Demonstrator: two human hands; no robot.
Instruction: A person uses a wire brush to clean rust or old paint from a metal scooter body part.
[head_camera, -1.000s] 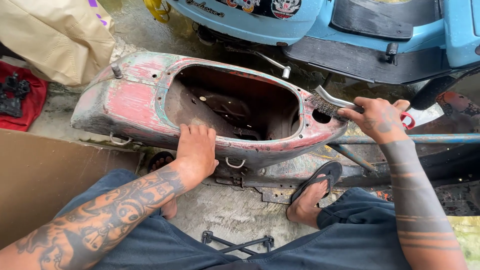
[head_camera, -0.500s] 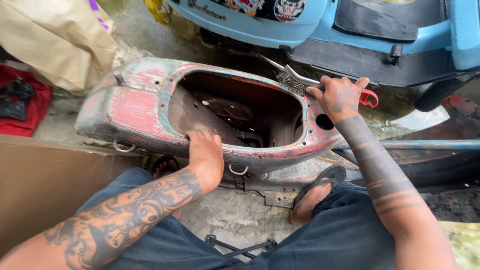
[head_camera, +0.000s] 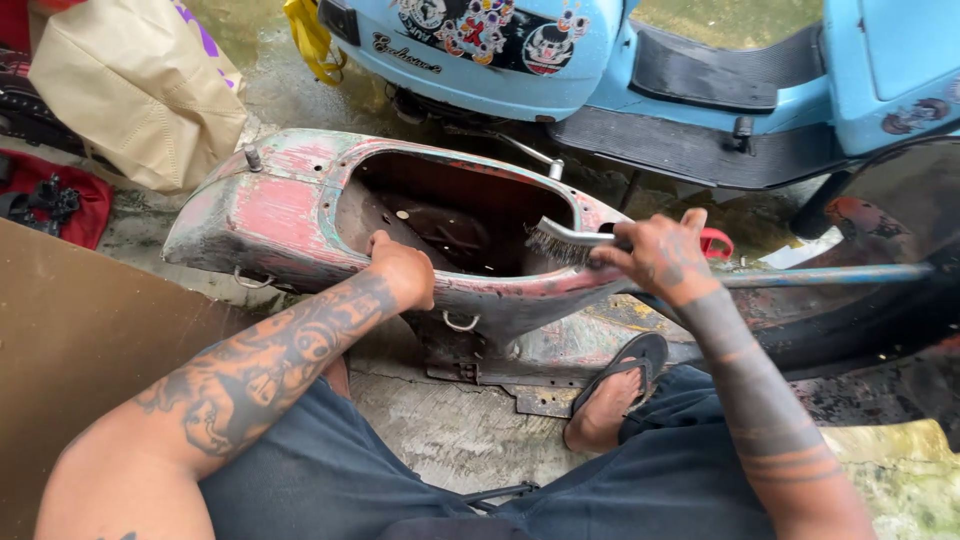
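Clearly the right hand (head_camera: 662, 258) is closed around the handle of a wire brush (head_camera: 560, 243), whose bristles lie on the right inner edge of the old red scooter shell (head_camera: 290, 215). The left hand (head_camera: 402, 272) is curled over the near rim, steadying it. If the brush slips on the flaking paint, the bristles may scratch those bare fingers; the sandalled foot (head_camera: 615, 392) below is also uncovered, and rust flakes may fall on it.

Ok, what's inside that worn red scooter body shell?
Inside the worn red scooter body shell there is dark, rusty metal with small bits of debris. The wire brush and the near rim hide its front and nearest parts.
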